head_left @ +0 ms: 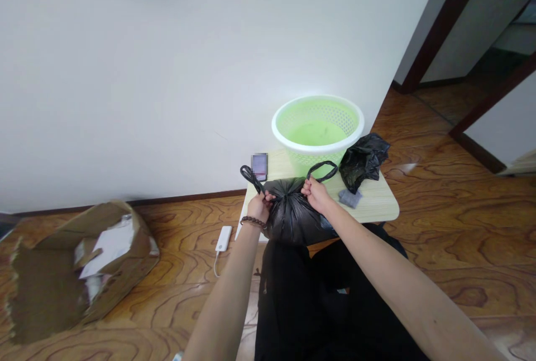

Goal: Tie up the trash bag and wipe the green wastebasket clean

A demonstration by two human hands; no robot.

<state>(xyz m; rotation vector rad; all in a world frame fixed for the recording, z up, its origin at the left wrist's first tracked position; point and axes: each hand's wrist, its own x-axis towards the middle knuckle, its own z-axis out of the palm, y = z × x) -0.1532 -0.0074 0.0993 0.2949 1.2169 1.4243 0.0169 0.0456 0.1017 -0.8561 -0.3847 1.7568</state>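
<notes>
Black trousers [288,305] show below a gathered black bag [293,222] at the near edge of the tabletop [379,207]. Left hand [258,208] and right hand [317,195] each have fingers [307,188] curled tightly around one of its handles [259,186]. Beyond sit crumpled plastic [366,161], a phone [262,164] and a green basket [307,159].

We cannot see what is inside the gathered black plastic bag [293,222] in front of the green laundry basket [316,149]. Left of the basket, the smartphone [261,165] is partly pixelated, its screen too small to read.
</notes>
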